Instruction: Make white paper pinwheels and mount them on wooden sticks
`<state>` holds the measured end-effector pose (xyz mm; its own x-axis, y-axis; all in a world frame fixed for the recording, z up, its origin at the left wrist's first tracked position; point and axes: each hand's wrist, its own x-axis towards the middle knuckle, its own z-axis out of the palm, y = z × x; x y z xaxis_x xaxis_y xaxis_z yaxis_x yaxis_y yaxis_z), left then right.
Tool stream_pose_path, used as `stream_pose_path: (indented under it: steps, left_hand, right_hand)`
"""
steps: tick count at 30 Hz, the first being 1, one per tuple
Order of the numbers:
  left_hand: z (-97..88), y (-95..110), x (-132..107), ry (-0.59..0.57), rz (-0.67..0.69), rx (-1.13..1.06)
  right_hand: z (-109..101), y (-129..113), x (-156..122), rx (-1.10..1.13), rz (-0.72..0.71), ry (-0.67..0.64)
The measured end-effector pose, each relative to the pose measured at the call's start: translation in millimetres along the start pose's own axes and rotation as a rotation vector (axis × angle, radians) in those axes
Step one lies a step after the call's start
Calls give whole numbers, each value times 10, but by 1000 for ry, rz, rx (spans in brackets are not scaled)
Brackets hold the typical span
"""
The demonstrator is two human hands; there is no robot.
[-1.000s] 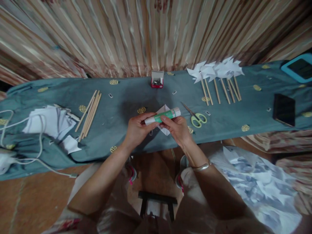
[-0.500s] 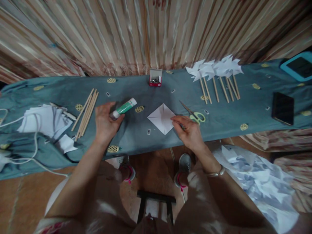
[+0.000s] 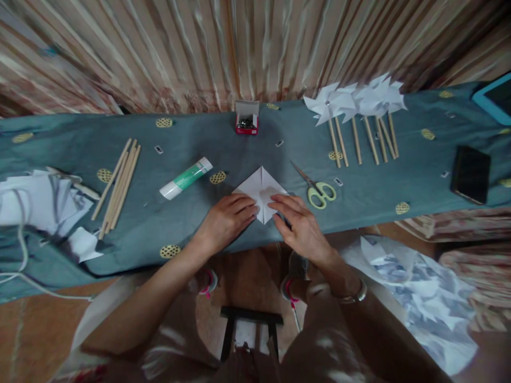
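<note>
A white paper square (image 3: 260, 189), turned like a diamond with fold lines, lies on the teal cloth (image 3: 199, 213) near the table's front edge. My left hand (image 3: 225, 221) rests on its lower left corner, fingers laid flat. My right hand (image 3: 297, 226) lies with its fingers stretched out on the lower right corner. A green and white glue stick (image 3: 186, 178) lies by itself to the left of the paper. Green-handled scissors (image 3: 315, 189) lie just right of it.
Wooden sticks (image 3: 117, 186) and a heap of white paper (image 3: 35, 205) with a cable sit at the left. Finished paper pinwheels (image 3: 355, 103) on sticks lie at the back right, a small red box (image 3: 246, 118) at the back, a dark phone (image 3: 470, 174) at the right. Paper scraps (image 3: 415, 290) lie on the floor.
My left hand carried the glue stick to the left, laid it on the cloth and came back. Both hands now rest on the paper.
</note>
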<state>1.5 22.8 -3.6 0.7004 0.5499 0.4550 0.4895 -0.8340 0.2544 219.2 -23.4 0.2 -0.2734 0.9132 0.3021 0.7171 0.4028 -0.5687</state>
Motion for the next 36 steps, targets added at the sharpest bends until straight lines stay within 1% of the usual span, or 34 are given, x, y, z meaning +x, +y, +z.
stream_pose_path:
  steps: [4,10,15,19,24,27,31,36]
  left_hand:
    - [-12,9,-3,11,-19,-29]
    - [-56,0,3,-47,-57,-104]
    - [-42,-27,7,-54,-43,-70]
    - [-19,-31,-8,-38,-24,-55]
    - [-12,-31,-13,-57,-50,-78]
    - [-23,13,16,-37,-70,-113]
    - [-55,133,44,-27,-82,-177]
    - [-56,218,14,-10,-105,-221]
  right_hand:
    - [-23,13,17,32,10,-4]
    - [-46,17,52,48,15,-7]
    - [-56,21,75,71,43,-14]
    - [-74,27,81,84,42,-22]
    - [-79,32,75,121,55,-15]
    - [-67,22,63,152,70,-2]
    - [-48,-7,36,244,108,-10]
    - [-33,-51,26,323,161,-4]
